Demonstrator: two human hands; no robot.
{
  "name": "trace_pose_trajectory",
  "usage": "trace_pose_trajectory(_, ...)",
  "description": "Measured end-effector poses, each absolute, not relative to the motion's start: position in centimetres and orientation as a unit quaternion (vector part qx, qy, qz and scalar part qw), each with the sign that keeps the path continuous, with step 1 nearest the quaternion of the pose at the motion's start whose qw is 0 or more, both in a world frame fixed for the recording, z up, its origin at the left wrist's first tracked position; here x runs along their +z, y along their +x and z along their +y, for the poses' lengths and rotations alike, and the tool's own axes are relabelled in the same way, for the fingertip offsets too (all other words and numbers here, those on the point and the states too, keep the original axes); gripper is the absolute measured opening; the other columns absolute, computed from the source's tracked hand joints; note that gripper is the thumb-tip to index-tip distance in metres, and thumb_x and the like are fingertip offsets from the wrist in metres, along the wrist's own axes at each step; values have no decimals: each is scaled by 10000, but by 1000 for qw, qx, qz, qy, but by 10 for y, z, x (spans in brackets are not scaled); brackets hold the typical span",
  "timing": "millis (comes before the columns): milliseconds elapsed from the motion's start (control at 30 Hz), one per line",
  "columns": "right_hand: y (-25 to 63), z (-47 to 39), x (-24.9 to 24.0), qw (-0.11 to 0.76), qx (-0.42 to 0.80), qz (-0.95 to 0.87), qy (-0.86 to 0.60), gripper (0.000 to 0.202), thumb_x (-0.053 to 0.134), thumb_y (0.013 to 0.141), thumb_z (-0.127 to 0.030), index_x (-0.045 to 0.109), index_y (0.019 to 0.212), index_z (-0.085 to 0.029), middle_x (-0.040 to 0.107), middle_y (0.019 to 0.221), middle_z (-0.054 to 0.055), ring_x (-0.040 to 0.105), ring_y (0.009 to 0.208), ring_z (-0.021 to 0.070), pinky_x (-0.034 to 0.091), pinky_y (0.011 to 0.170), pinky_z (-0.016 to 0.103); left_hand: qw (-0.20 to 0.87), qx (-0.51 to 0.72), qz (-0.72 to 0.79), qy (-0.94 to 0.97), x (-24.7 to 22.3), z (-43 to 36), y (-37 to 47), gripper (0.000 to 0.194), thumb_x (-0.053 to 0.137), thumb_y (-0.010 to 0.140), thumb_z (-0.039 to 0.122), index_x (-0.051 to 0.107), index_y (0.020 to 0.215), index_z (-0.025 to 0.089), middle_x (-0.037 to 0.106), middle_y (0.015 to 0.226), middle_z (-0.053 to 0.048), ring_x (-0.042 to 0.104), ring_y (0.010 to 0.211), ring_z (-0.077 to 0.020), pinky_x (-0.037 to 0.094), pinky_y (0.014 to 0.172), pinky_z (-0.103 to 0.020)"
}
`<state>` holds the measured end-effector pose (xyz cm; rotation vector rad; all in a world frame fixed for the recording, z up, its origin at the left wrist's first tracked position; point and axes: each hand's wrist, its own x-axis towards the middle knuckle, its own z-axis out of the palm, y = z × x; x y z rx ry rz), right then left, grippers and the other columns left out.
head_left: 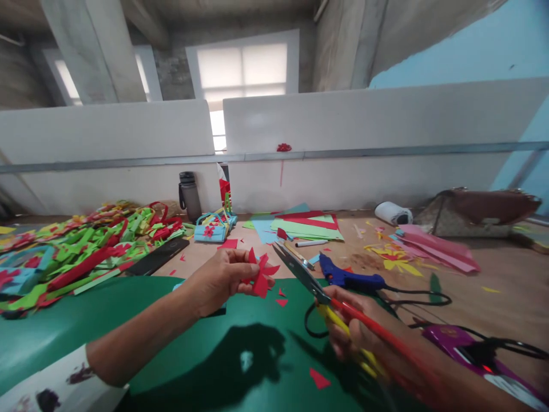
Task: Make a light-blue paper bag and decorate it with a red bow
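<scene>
Blue glue gun: the landmark (351, 279), lying on the brown tabletop (467, 292); sides are as the head view shows them.
Red paper flower: a small, pointed cut-out (259, 274), held up left of the glue gun.
Left hand: left of the glue gun (223, 273), thumb and fingers pinched narrowly on the red paper flower.
Right hand: just on the near side of the glue gun (360, 335), wrapped around the red and yellow handles of the scissors (300, 273).
Scissors: tips left of the glue gun, pointing toward the red paper flower but apart from it; the blades look nearly together.
Step in hand: most likely trimming the petals, judging by the red scraps (319, 378) on the green mat (64, 326), nearer than the glue gun.
Next move: a further cut would call for parted blades, a petal edge turned toward them, and left fingertips clear of the points.
Blue paper basket: well left of the glue gun and farther back (210, 230), a red flower on its front; its inside cannot be made out.
Grey bottle: beyond that basket from the glue gun (190, 195), capped upright, contents hidden.
Handbag: right of the glue gun and farther back (472, 217), flap down, contents hidden.
</scene>
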<state>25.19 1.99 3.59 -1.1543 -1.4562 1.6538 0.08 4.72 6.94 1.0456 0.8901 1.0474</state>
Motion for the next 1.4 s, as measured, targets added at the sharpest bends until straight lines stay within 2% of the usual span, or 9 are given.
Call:
trace_pose_trajectory(100, 256, 19, 36, 282, 611, -592, -444, 665, 620, 561, -761, 545, 971, -243, 534, 648, -9, 557, 588, 160, 481, 599, 290, 658, 457, 382, 461, 69, 50, 4, 245, 792, 587, 199, 618, 720, 88, 695, 736, -105, 690, 705, -212, 518, 598, -244)
trace_pose_trajectory(200, 255, 20, 36, 225, 615, -622, -428, 751, 616, 493, -793, 527, 977, -226, 557, 625, -1, 519, 500, 129, 437, 472, 239, 669, 445, 366, 469, 67, 49, 4, 197, 765, 617, 188, 625, 718, 94, 686, 719, -89, 696, 713, -221, 513, 583, -237)
trace_pose_trajectory(300, 251, 18, 34, 232, 610, -636, -412, 739, 648, 446, -768, 544, 952, -240, 517, 584, -24, 480, 457, 118, 399, 413, 227, 680, 434, 343, 480, 64, 47, 3, 132, 726, 663, 180, 640, 729, 106, 681, 730, -77, 698, 718, -216, 497, 551, -215)
trace_pose_trajectory(433, 250, 18, 17, 280, 583, -624, -439, 570, 668, 555, -655, 564, 955, -263, 496, 583, -29, 437, 455, 106, 362, 394, 212, 681, 428, 338, 489, 63, 46, 1, 109, 710, 680, 178, 649, 743, 113, 678, 738, -74, 697, 710, -203, 478, 534, -198)
trace_pose_trajectory(500, 250, 22, 7, 274, 578, -633, -436, 507, 711, 538, -590, 559, 891, -259, 450, 523, -52, 345, 379, 81, 275, 328, 206, 680, 425, 339, 492, 64, 46, 2, 105, 711, 678, 182, 644, 725, 117, 675, 730, -71, 694, 703, -199, 475, 533, -199)
trace_pose_trajectory(733, 248, 25, 10, 259, 559, -651, -443, 297, 692, 651, -402, 524, 822, -226, 379, 541, -80, 270, 406, 45, 209, 362, 175, 668, 409, 359, 507, 67, 46, 1, 126, 728, 634, 199, 629, 673, 130, 665, 674, -59, 687, 687, -216, 491, 568, -252)
trace_pose_trajectory(900, 249, 24, 11, 286, 577, -638, -422, 327, 672, 643, -474, 519, 798, -230, 370, 560, -68, 265, 430, 64, 209, 378, 202, 671, 379, 332, 543, 67, 48, -4, 103, 706, 655, 220, 639, 672, 144, 702, 708, -88, 687, 718, -226, 494, 580, -272)
trace_pose_trajectory(1133, 258, 27, 18, 222, 607, -658, -386, 344, 659, 700, -511, 526, 857, -236, 389, 574, -72, 296, 452, 69, 252, 412, 192, 677, 373, 319, 548, 67, 49, -5, 81, 693, 652, 208, 635, 666, 153, 716, 720, -86, 695, 731, -234, 448, 530, -235)
trace_pose_trajectory(1400, 249, 22, 5, 289, 609, -607, -422, 572, 736, 471, -659, 547, 835, -260, 399, 519, -46, 396, 423, 121, 347, 421, 283, 676, 370, 320, 551, 66, 48, -4, 52, 668, 672, 196, 653, 696, 152, 716, 730, -84, 695, 764, -239, 463, 544, -241)
